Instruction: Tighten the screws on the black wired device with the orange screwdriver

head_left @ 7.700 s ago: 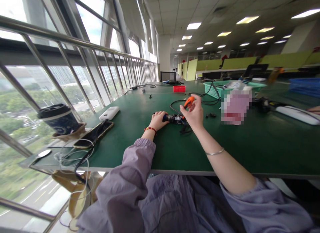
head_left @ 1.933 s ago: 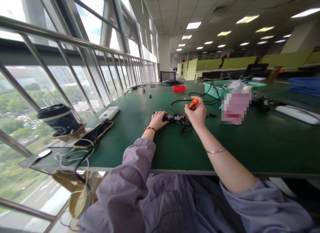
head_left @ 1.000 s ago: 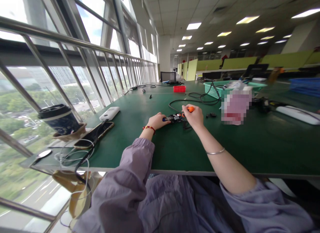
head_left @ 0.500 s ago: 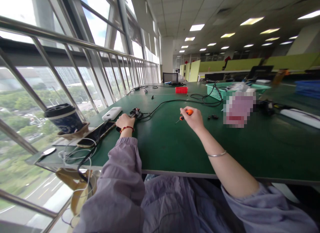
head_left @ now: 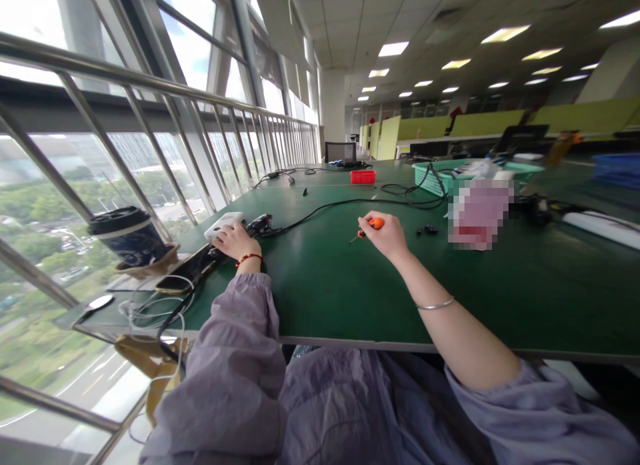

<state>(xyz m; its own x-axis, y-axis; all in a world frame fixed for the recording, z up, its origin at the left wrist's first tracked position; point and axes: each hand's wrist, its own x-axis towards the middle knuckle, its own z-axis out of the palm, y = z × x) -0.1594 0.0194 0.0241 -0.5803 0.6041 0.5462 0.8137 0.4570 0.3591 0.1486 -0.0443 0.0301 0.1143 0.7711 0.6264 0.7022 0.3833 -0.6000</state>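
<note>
My right hand is closed round a small orange-handled screwdriver above the green table, its tip pointing left. My left hand rests at the table's left side, fingers curled next to a small black cabled device and touching the white power bank. The fingertips are hidden, so a grip on the device cannot be told. A black cable runs from the device toward the back right.
A phone and white cords lie at the left edge beside a dark paper cup. Two small black parts lie right of my right hand. A red box, a green basket and a railing with windows stand beyond.
My left hand carried the black device from the table's middle to the left, beside the power bank. My right hand lifted the screwdriver off it and stays near the middle.
</note>
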